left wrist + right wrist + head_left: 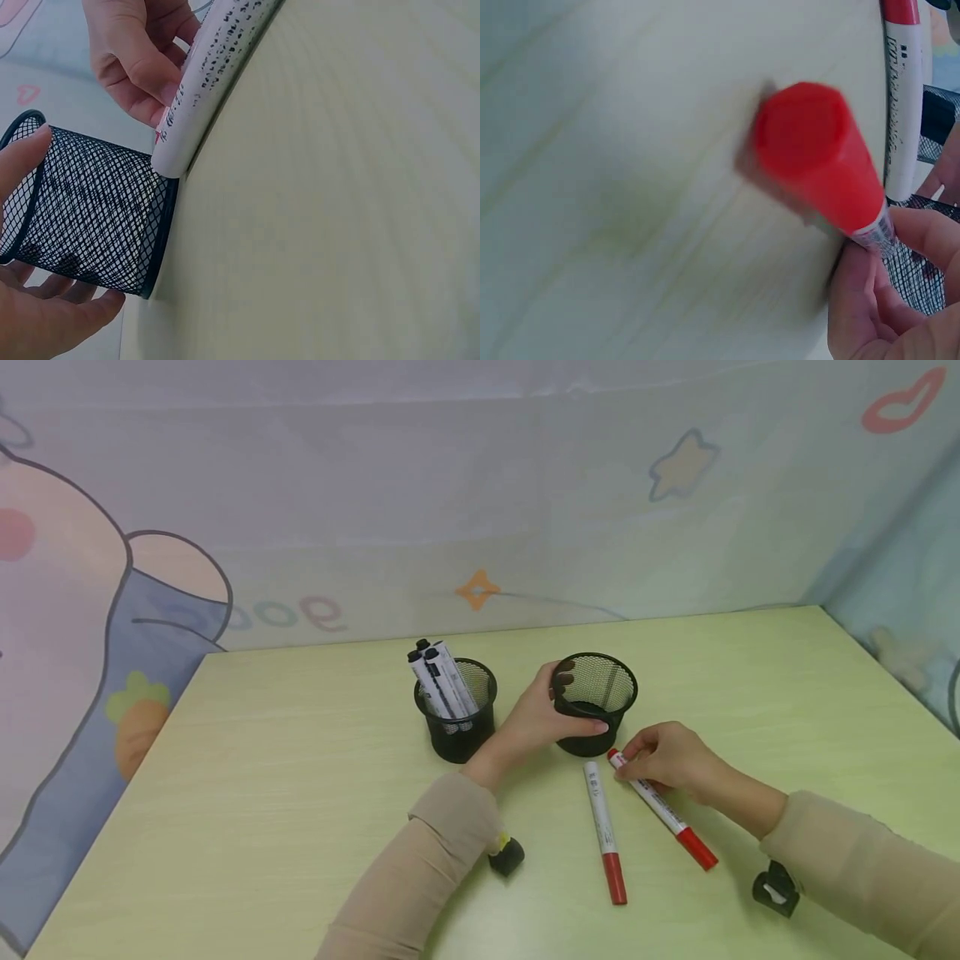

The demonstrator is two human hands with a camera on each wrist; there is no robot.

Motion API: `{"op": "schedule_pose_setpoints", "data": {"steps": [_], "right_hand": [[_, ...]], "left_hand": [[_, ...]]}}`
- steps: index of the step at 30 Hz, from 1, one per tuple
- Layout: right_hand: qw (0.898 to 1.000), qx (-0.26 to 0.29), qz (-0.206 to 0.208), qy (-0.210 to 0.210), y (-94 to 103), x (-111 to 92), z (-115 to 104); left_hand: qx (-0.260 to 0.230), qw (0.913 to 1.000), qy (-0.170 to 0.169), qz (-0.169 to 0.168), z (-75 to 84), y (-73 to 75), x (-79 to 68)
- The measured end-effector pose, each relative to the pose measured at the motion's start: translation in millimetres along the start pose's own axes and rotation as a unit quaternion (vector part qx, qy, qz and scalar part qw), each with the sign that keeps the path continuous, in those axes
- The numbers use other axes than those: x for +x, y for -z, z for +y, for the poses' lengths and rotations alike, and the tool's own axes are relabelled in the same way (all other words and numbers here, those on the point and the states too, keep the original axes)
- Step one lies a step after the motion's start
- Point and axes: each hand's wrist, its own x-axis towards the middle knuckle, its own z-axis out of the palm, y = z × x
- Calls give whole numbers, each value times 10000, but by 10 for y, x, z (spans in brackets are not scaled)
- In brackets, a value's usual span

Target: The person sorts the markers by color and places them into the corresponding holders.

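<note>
Head view: curled left and right hands (536, 717) (671, 762) grip mesh cup (617, 717) and slim marker (662, 808).

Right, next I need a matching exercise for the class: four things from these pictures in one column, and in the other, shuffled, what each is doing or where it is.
1. left hand
2. black-ended markers
3. right hand
4. loose marker

A. pinching a red-capped marker
B. lying on the table, untouched
C. standing in the left mesh cup
D. gripping the right mesh cup

Pairs: 1-D, 2-C, 3-A, 4-B
</note>
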Motion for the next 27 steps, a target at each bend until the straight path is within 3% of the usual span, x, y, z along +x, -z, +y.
{"op": "schedule_pose_setpoints", "data": {"steps": [10, 17, 27], "right_hand": [[9927, 558, -1072, -53, 141, 8, -8], [9869, 955, -1238, -403, 256, 27, 33], [9775, 1374, -1568, -316, 365, 2, 81]], "left_hand": [[94, 10000, -19, -20, 5, 18, 13], [-10, 10000, -72, -45, -12, 19, 46], [209, 9998, 16, 44, -6, 30, 25]]}}
